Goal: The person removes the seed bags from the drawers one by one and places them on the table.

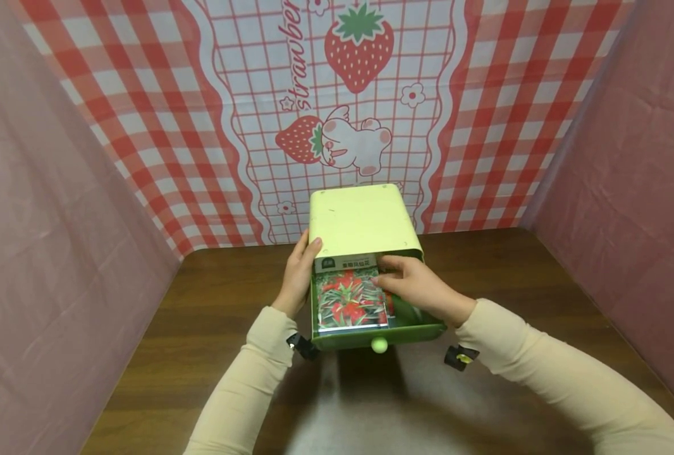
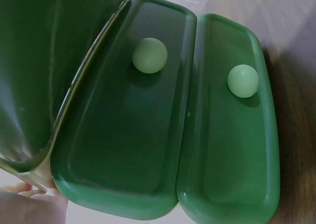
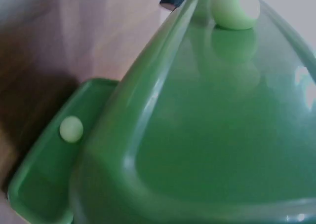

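Head view: I see the left hand [image 1: 299, 272] extended along the pale-yellow cabinet [image 1: 362, 221], probably bracing it; the red-flower seed packet [image 1: 351, 300] lies between the hands in the pulled-out top drawer [image 1: 343, 343], the right hand [image 1: 422, 289] touching it, pinching or not I cannot tell. Left wrist view: closed middle drawer [image 2: 123, 125] below the left hand. Right wrist view: pale-green knob [image 3: 232, 9].

pink drapes [image 1: 69, 221] flank a strawberry-print checked cloth [image 1: 348, 114] behind a brown wood-grain tabletop [image 1: 212, 297].
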`<action>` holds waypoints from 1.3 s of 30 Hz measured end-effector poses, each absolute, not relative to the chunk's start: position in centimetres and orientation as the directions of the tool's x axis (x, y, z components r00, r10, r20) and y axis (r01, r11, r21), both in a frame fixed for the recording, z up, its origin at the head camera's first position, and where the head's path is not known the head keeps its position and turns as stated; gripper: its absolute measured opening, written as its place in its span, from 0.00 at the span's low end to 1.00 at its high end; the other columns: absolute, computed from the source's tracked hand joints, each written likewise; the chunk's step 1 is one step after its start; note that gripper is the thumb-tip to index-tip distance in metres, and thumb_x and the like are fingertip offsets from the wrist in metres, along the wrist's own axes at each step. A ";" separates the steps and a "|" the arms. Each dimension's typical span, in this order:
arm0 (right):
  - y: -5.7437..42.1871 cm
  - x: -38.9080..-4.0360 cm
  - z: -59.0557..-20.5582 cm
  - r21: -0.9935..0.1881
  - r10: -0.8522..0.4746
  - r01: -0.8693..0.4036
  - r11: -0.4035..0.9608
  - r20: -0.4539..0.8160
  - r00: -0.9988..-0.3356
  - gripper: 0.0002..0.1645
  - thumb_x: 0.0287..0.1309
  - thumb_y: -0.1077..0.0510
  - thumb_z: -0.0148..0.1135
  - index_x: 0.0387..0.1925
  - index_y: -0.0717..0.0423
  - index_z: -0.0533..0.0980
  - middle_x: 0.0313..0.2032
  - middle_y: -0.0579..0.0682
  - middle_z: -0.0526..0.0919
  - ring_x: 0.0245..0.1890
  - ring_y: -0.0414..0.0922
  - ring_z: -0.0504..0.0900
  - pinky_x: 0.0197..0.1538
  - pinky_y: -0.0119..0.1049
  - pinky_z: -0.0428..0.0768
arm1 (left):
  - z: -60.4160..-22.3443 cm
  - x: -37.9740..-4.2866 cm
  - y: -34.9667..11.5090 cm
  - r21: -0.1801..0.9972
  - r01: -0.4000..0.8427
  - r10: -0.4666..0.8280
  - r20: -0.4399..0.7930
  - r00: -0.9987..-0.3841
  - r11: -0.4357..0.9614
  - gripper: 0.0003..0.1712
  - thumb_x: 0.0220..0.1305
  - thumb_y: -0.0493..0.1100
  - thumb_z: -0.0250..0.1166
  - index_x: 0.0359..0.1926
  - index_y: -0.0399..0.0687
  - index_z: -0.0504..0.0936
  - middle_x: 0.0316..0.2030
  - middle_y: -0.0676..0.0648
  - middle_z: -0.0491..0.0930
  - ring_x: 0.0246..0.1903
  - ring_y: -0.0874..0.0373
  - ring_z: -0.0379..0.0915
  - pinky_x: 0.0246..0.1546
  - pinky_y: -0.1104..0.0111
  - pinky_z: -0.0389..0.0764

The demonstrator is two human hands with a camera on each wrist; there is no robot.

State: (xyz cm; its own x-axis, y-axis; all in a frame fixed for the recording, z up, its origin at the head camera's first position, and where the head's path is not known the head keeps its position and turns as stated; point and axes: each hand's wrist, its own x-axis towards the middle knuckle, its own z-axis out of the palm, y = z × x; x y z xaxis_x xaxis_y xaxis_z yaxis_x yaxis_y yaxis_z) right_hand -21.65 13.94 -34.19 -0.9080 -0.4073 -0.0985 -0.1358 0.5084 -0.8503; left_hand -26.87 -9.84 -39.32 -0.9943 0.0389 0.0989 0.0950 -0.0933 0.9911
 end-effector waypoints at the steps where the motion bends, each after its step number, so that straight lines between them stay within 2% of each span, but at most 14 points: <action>1: 14.0 -21.7 -34.2 -0.866 -0.401 -0.109 0.489 -0.111 -0.909 0.40 0.70 0.52 0.55 0.74 0.67 0.53 0.72 0.65 0.59 0.68 0.58 0.68 0.67 0.54 0.71 | -39.3 -26.9 -9.8 0.991 0.094 0.036 0.098 -0.995 -0.093 0.37 0.72 0.59 0.53 0.77 0.63 0.52 0.62 0.38 0.73 0.41 0.63 0.77 0.52 0.70 0.76; 7: 14.0 -22.3 -34.5 -0.939 -0.419 -0.001 0.344 -0.153 -0.895 0.36 0.72 0.60 0.50 0.71 0.75 0.51 0.70 0.73 0.58 0.64 0.61 0.72 0.60 0.45 0.79 | -39.3 -26.9 -9.7 0.991 0.095 0.020 0.097 -0.995 -0.091 0.37 0.72 0.59 0.53 0.77 0.62 0.53 0.59 0.39 0.76 0.40 0.63 0.78 0.51 0.69 0.77; 10: 13.9 -22.3 -34.7 -0.942 -0.431 0.020 0.334 -0.172 -0.886 0.37 0.69 0.63 0.51 0.71 0.77 0.51 0.67 0.74 0.63 0.60 0.59 0.77 0.55 0.41 0.83 | -39.3 -27.0 -9.7 0.991 0.098 0.020 0.100 -0.995 -0.092 0.37 0.71 0.59 0.53 0.77 0.61 0.53 0.59 0.39 0.76 0.40 0.63 0.78 0.51 0.69 0.77; 13: 13.8 -22.2 -34.7 -0.937 -0.448 0.024 0.347 -0.189 -0.874 0.38 0.67 0.64 0.53 0.70 0.79 0.51 0.61 0.74 0.71 0.51 0.52 0.83 0.50 0.40 0.85 | -39.3 -27.0 -9.7 0.991 0.095 0.020 0.098 -0.995 -0.098 0.38 0.71 0.59 0.53 0.77 0.61 0.53 0.61 0.40 0.75 0.41 0.62 0.78 0.52 0.68 0.77; 16: 13.7 -22.0 -34.8 -0.930 -0.463 0.032 0.367 -0.212 -0.861 0.39 0.64 0.65 0.55 0.69 0.79 0.52 0.52 0.70 0.79 0.40 0.44 0.84 0.44 0.38 0.86 | -39.3 -27.1 -9.8 0.991 0.087 0.020 0.090 -0.996 -0.103 0.38 0.71 0.59 0.54 0.77 0.61 0.53 0.62 0.42 0.73 0.42 0.62 0.77 0.54 0.68 0.77; 19: 13.6 -22.0 -34.9 -0.927 -0.491 0.041 0.372 -0.234 -0.839 0.37 0.62 0.65 0.55 0.68 0.78 0.54 0.40 0.59 0.83 0.32 0.39 0.82 0.39 0.36 0.85 | -39.2 -27.2 -9.7 0.990 0.082 0.019 0.084 -0.996 -0.114 0.38 0.71 0.58 0.54 0.77 0.60 0.54 0.62 0.40 0.74 0.41 0.63 0.77 0.52 0.69 0.77; 22: 13.6 -21.9 -35.0 -0.924 -0.500 0.036 0.380 -0.237 -0.833 0.33 0.63 0.66 0.53 0.65 0.76 0.57 0.32 0.51 0.81 0.31 0.38 0.80 0.37 0.35 0.83 | -39.1 -27.2 -9.8 0.989 0.083 0.015 0.086 -0.996 -0.118 0.38 0.71 0.57 0.55 0.76 0.59 0.55 0.63 0.39 0.73 0.40 0.65 0.77 0.50 0.72 0.76; 25: 13.5 -21.9 -34.9 -0.923 -0.492 0.017 0.384 -0.220 -0.842 0.26 0.64 0.66 0.52 0.60 0.75 0.61 0.29 0.48 0.78 0.30 0.38 0.78 0.36 0.34 0.82 | -39.0 -27.2 -9.8 0.990 0.081 0.013 0.083 -0.996 -0.119 0.38 0.71 0.57 0.55 0.76 0.59 0.55 0.63 0.39 0.73 0.40 0.64 0.77 0.51 0.71 0.77; 29: 13.6 -21.9 -34.7 -0.922 -0.464 0.006 0.387 -0.200 -0.863 0.20 0.65 0.66 0.53 0.55 0.72 0.64 0.24 0.46 0.75 0.30 0.39 0.77 0.36 0.34 0.81 | -39.0 -27.2 -9.8 0.992 0.078 0.009 0.079 -0.997 -0.102 0.38 0.70 0.57 0.56 0.76 0.58 0.55 0.68 0.42 0.68 0.49 0.57 0.75 0.61 0.63 0.73; 34: 13.8 -21.9 -34.0 -0.923 -0.420 0.016 0.385 -0.191 -0.887 0.17 0.67 0.64 0.54 0.52 0.70 0.66 0.26 0.47 0.76 0.30 0.40 0.74 0.37 0.33 0.79 | -39.1 -27.3 -9.8 0.991 0.081 0.005 0.082 -0.997 -0.102 0.39 0.70 0.57 0.56 0.77 0.56 0.54 0.71 0.45 0.64 0.57 0.53 0.71 0.68 0.57 0.67; 36: 14.0 -21.8 -33.7 -0.925 -0.396 0.041 0.377 -0.201 -0.896 0.16 0.67 0.62 0.56 0.51 0.69 0.68 0.31 0.49 0.81 0.30 0.40 0.76 0.38 0.33 0.81 | -39.1 -27.3 -9.8 0.991 0.081 0.007 0.082 -0.997 -0.105 0.39 0.70 0.57 0.56 0.77 0.56 0.54 0.71 0.44 0.64 0.57 0.51 0.71 0.68 0.57 0.66; 39: 14.5 -21.7 -33.1 -0.931 -0.388 0.083 0.355 -0.228 -0.893 0.17 0.67 0.59 0.57 0.50 0.69 0.71 0.37 0.52 0.83 0.33 0.41 0.80 0.41 0.35 0.84 | -39.1 -27.3 -9.8 0.992 0.081 0.011 0.082 -0.997 -0.096 0.40 0.71 0.57 0.56 0.77 0.55 0.53 0.73 0.45 0.59 0.64 0.50 0.64 0.72 0.56 0.60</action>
State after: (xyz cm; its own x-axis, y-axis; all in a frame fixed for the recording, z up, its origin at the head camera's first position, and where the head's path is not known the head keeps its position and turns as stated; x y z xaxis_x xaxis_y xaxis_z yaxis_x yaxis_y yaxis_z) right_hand -21.66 14.46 -33.15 -0.8933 -0.3877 -0.2275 0.0831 0.3550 -0.9312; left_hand -27.30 -9.80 -39.09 -0.9966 0.0115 0.0821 0.0806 -0.0963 0.9921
